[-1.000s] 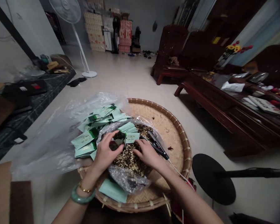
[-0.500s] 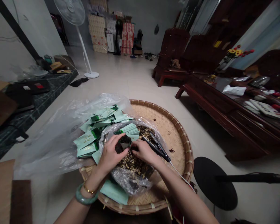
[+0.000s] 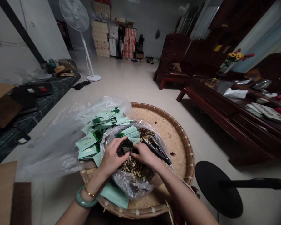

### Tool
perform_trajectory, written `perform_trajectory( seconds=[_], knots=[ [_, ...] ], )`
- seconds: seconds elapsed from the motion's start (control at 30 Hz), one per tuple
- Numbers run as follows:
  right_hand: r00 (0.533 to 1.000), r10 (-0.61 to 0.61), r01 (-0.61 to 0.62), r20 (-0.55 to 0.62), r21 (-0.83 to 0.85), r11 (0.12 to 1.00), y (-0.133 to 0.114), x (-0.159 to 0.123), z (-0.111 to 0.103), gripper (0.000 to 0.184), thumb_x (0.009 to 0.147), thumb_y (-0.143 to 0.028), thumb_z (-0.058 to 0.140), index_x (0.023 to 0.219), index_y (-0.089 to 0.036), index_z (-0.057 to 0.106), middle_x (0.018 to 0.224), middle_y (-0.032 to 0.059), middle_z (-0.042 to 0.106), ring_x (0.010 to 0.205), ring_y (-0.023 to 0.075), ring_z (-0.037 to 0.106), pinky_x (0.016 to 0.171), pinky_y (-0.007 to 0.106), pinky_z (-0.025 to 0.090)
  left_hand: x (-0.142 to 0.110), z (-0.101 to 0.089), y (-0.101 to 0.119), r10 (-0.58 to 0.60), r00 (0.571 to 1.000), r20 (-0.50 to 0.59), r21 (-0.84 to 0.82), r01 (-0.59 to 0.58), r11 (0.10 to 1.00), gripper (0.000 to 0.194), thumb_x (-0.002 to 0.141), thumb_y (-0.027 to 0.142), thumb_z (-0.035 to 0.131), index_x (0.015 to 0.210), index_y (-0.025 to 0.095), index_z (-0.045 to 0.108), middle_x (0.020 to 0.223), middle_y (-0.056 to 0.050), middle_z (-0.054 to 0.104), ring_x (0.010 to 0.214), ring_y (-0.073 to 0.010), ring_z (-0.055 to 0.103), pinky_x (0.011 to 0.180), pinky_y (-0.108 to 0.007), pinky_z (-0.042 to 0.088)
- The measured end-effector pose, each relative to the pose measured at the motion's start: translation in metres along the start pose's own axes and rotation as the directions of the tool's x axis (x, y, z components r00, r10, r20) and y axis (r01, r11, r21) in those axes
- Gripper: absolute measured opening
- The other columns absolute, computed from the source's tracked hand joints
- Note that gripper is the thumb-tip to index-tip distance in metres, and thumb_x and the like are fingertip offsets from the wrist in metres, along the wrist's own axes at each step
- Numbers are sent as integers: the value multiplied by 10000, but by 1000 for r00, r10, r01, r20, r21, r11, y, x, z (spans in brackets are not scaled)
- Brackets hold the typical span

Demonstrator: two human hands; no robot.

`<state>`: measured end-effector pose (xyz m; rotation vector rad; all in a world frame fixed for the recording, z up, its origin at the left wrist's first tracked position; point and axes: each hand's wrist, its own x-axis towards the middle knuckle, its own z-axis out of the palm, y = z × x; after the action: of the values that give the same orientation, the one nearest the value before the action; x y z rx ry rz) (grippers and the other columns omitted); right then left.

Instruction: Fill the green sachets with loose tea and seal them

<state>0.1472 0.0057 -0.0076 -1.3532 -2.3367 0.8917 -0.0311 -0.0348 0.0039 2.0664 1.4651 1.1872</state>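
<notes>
My left hand [image 3: 111,157] curls its thumb and fingers around a small packet [image 3: 126,146] whose dark mouth faces up. My right hand [image 3: 144,153] is at the packet's right side, its fingers bent together; what they pinch is hidden. Below both hands lies a heap of dried, dark and yellowish plant pieces [image 3: 137,170] in an open clear plastic bag [image 3: 131,186]. A stack of pale green packets [image 3: 130,132] rests on the heap. Just right of my right hand is a black hair straightener [image 3: 158,151] with its jaws apart and a white cord.
A round woven bamboo tray [image 3: 186,147] carries all this. More green packets [image 3: 90,140] lie on a plastic sheet [image 3: 53,143] at left. A black round stand base [image 3: 219,187] is close at right. A wooden table [image 3: 227,122], white fan [image 3: 86,47] and cardboard box [image 3: 2,190] stand around.
The view has tilted slightly, so everything sits a little lower. Both hands stay at the packet, and the right fingers have shifted only slightly there.
</notes>
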Motion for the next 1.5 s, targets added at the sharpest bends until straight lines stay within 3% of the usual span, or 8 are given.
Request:
perform_trajectory(
  seconds=[0.17,0.3,0.43,0.57,0.73,1.17,1.37,1.5],
  knots=[
    [999,38,-38,6,50,998,4,-2,-13,210,639,-23,659,781,-170,705,806,14,708,794,174,640,753,260,466,0,0,-1,3,1000,-4,2,-3,1000,451,774,204,627,1215,195,533,1130,-96,614,1042,-224,605,900,-383,505],
    [991,100,-79,-88,218,973,8,-14,-33,189,645,-40,632,769,-169,694,784,5,712,756,164,645,709,260,475,-1,4,0,11,1000,-3,-7,-11,1000,465,766,197,629,1221,213,533,1138,-91,615,1054,-231,599,919,-411,496],
    [977,53,27,-206,366,930,-12,-24,-61,86,705,-144,629,775,-166,674,773,16,690,710,151,630,631,252,479,-1,8,2,31,1000,-1,-27,-31,999,473,763,177,620,1227,206,532,1120,-91,617,1045,-232,600,922,-426,495],
    [957,-102,180,-273,277,944,-46,-24,-79,83,746,-158,624,804,-195,671,811,5,670,754,138,620,647,251,479,0,10,4,24,1000,-2,-25,-24,999,489,757,165,625,1233,216,525,1131,-90,613,1061,-244,591,928,-442,491],
    [955,-200,228,-220,108,968,-67,-18,-77,252,736,-69,629,935,-215,679,901,-2,680,809,136,618,713,265,487,0,12,2,34,999,-26,-11,-34,999,459,752,185,637,1200,191,535,1106,-102,623,1046,-255,600,907,-426,509],
    [915,-319,360,-248,142,922,-70,-24,-63,372,806,-27,496,1085,-238,623,1074,38,673,1005,167,622,905,353,501,-3,14,1,72,995,-62,47,-69,997,503,770,204,626,1258,210,505,1118,-97,627,1062,-268,585,915,-443,501],
    [920,-211,284,-329,191,939,-61,-30,-62,340,858,-102,477,1149,-234,593,1119,62,650,1010,179,617,846,337,529,-3,9,4,137,989,-61,104,-130,986,585,830,201,595,1377,257,397,1148,-83,606,1059,-248,576,918,-419,490],
    [959,-165,219,-232,229,949,-47,-29,-51,486,820,-192,614,1288,-252,497,1256,97,572,1041,211,594,805,349,543,-4,9,0,168,985,-37,124,-162,979,562,834,218,592,1366,251,413,1140,-93,596,1041,-262,572,894,-421,494]
  ],
)
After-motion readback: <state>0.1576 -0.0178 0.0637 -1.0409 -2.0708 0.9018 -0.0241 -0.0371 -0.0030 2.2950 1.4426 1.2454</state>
